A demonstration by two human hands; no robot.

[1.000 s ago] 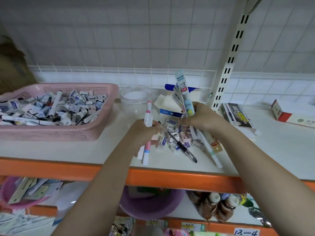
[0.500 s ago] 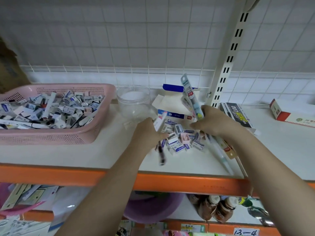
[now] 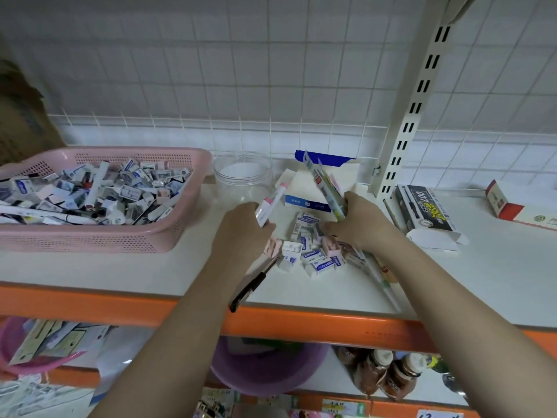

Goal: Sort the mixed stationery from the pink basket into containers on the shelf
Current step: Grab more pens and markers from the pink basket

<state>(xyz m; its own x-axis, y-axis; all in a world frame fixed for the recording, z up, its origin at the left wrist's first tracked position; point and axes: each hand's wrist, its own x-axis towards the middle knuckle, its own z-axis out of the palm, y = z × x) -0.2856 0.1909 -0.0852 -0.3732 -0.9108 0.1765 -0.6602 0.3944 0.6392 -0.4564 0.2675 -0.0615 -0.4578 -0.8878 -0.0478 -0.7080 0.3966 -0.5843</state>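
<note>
left hand point(image 3: 241, 227) gripping pen point(image 3: 269, 205), eraser pile point(image 3: 313, 251) near shelf edge point(image 3: 90, 303)

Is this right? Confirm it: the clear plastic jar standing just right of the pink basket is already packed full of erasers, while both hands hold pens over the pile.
Not quite. The head view shows the clear plastic jar empty, beside the pink basket. The erasers lie loose on the shelf. The rest stands: the left hand and right hand both hold pens.
</note>
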